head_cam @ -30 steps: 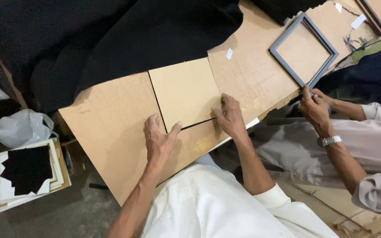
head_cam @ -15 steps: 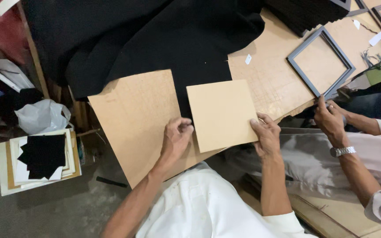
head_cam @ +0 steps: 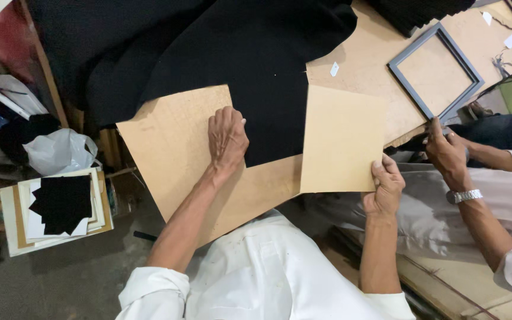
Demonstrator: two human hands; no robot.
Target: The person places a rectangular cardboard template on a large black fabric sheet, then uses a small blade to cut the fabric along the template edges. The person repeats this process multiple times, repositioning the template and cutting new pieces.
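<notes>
Left hand point(head_cam: 227, 137): flat, fingers together, pressing the black cloth point(head_cam: 256, 77) where its edge lies on the large board point(head_cam: 173, 160).
Right hand point(head_cam: 384, 188): pinching the small card point(head_cam: 342, 139) by its near right corner, held just right of the cloth.
Step, as judged: positioning card against cloth; needs square alignment.

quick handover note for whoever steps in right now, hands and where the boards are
Left hand: flat on the large brown board, at the edge of the black fabric; nothing gripped.
Right hand: grip on the lower right corner of the square card panel, which lies partly over the black fabric.
Grey frame sits empty on the table, top right.
A co-worker's hand works beside the frame.
Panel is clear of the large board; it is not in the frame.
</notes>
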